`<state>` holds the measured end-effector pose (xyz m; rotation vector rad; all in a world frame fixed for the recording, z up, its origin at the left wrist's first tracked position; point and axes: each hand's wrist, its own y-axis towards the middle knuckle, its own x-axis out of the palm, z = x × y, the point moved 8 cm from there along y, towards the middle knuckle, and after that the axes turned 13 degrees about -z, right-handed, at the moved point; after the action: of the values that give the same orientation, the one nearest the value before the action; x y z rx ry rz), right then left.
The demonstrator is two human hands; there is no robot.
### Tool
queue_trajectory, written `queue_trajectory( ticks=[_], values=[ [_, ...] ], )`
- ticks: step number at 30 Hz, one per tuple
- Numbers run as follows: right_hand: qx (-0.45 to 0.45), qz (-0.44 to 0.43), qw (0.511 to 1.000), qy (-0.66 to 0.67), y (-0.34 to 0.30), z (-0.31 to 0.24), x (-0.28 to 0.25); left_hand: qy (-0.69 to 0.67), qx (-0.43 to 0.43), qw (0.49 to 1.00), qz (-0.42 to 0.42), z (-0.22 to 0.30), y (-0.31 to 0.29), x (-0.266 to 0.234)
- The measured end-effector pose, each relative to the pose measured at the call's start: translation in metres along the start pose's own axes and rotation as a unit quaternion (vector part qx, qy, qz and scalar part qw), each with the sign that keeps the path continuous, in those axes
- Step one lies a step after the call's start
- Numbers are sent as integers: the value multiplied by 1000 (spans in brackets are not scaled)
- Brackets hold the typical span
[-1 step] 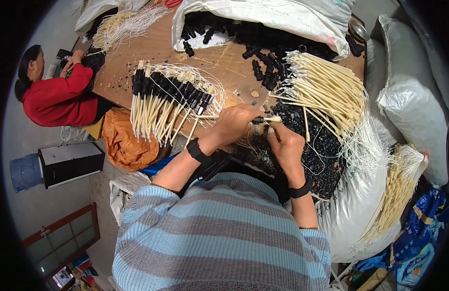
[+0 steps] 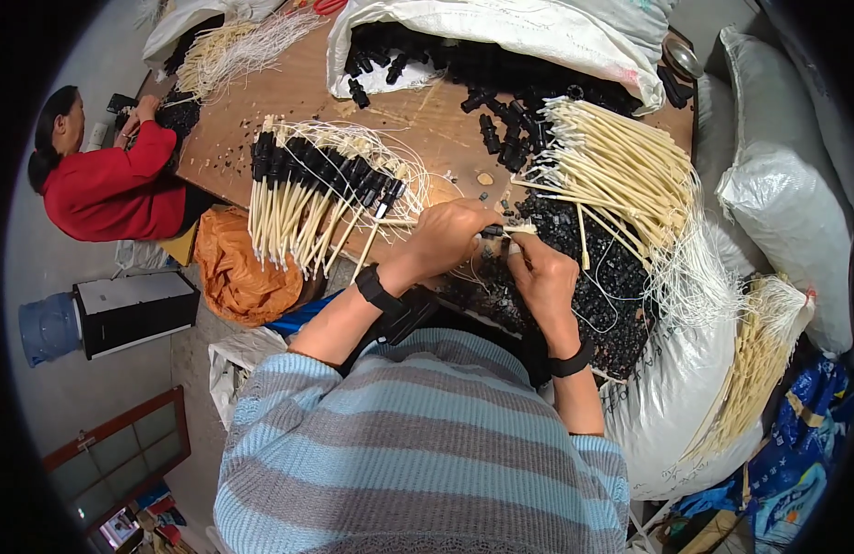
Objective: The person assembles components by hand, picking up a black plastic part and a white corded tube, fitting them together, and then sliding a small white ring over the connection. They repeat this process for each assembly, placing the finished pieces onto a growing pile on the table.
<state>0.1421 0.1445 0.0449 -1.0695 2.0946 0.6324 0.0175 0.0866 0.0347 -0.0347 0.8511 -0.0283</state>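
Observation:
My left hand (image 2: 453,234) is closed around a cream rod-like cable fitted with a black plastic sleeve (image 2: 493,230). The cable's tail runs out to the left of my fist, and its pale end (image 2: 519,228) points right. Close to that end, my right hand (image 2: 545,273) is closed, thumb and forefinger pinched near the sleeve; whether it grips the cable or a small part there is hidden. Left of my hands lies a row of similar cream cables with black sleeves (image 2: 330,171). To the right is a thick bundle of cream cables (image 2: 621,166) with white thread-like wires.
Small black pieces (image 2: 593,305) heap under my right hand. Beyond, an open white sack (image 2: 501,20) spills black fittings (image 2: 490,134) onto the wooden table (image 2: 233,106). Full sacks (image 2: 782,148) stand at right. A co-worker in a red top (image 2: 118,194) sits at far left.

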Motion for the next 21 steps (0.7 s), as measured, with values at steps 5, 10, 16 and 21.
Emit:
queue_trajectory(
  ticks=[5, 10, 16, 21],
  values=[
    [7, -10, 998, 56, 0, 0, 5, 15, 26, 999, -12, 2, 2, 7],
    [-2, -85, 994, 71, -1, -5, 12, -64, 23, 993, -96, 8, 6, 15],
    [6, -44, 998, 40, -2, -6, 4, -71, 132, 981, 122, 14, -4, -20],
    [-8, -39, 989, 139, -7, -6, 12, -95, 131, 980, 117, 18, -15, -17]
  ],
)
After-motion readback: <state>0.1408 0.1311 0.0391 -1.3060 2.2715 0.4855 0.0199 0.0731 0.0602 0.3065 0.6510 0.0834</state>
